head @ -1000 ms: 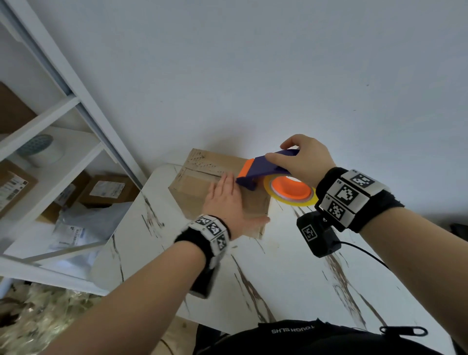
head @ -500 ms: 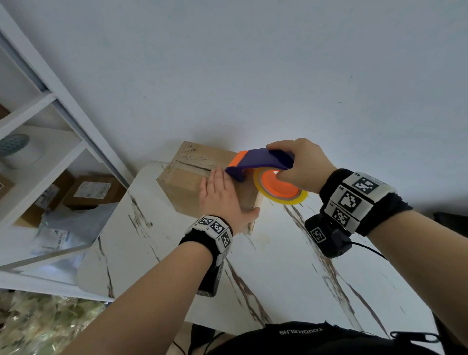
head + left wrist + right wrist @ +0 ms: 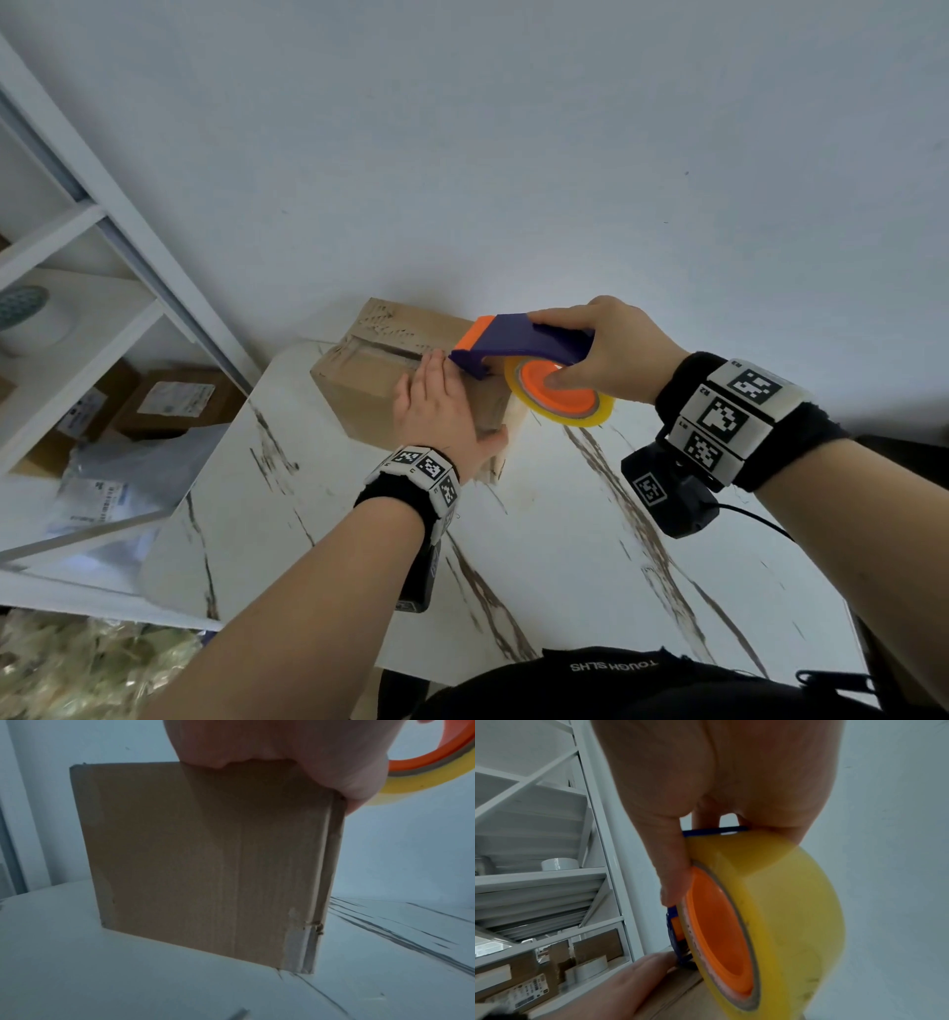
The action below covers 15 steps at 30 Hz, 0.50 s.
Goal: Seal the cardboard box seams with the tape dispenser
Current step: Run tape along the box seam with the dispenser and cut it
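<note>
A brown cardboard box [image 3: 367, 383] [image 3: 205, 862] stands at the far corner of the white marble table [image 3: 539, 555]. My left hand [image 3: 436, 411] lies flat on the box top with straight fingers, thumb over the near right edge. My right hand [image 3: 601, 349] grips the purple and orange tape dispenser [image 3: 518, 344] [image 3: 677, 923], thumb on the orange hub of its yellow tape roll [image 3: 560, 406] [image 3: 777, 923]. The dispenser's front end sits on the box top, right beside my left fingertips. The top seam under the hands is hidden.
A white wall [image 3: 513, 154] rises just behind the box. A white shelf unit [image 3: 102, 246] stands at the left with labelled cartons [image 3: 174, 401], plastic bags and a tape roll [image 3: 559, 864]. The near table surface is bare marble.
The right hand has moved the dispenser leftward along the box top, up to my left fingertips. The left hand stays flat on the box.
</note>
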Motion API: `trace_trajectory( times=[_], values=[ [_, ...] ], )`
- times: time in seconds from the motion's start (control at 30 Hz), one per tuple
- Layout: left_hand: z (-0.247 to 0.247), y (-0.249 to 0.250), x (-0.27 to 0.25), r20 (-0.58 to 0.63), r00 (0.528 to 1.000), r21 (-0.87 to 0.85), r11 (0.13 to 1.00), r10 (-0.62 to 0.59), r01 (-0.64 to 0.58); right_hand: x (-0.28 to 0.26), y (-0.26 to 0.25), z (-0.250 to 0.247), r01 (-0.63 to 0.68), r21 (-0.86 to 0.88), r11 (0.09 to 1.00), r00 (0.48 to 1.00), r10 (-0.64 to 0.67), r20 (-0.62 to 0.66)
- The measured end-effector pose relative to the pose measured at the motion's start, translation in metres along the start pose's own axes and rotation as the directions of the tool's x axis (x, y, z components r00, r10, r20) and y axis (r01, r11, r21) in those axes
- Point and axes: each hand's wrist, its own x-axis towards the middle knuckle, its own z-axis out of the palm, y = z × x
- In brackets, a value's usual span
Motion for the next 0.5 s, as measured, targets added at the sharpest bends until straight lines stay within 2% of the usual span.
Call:
trace_trajectory(
  times=[0.3, 0.5],
  values=[
    [-0.002, -0.003, 0.004, 0.042, 0.999, 0.004, 1.000, 0.017, -0.017, -0.023, 0.003, -0.015, -0.013, 0.070, 0.997, 1.000, 0.013, -0.003],
    [-0.004, -0.008, 0.010, 0.047, 0.998, -0.013, 0.999, 0.035, -0.034, -0.044, 0.016, -0.022, -0.081, 0.089, 0.993, 0.996, 0.083, -0.029]
  ],
)
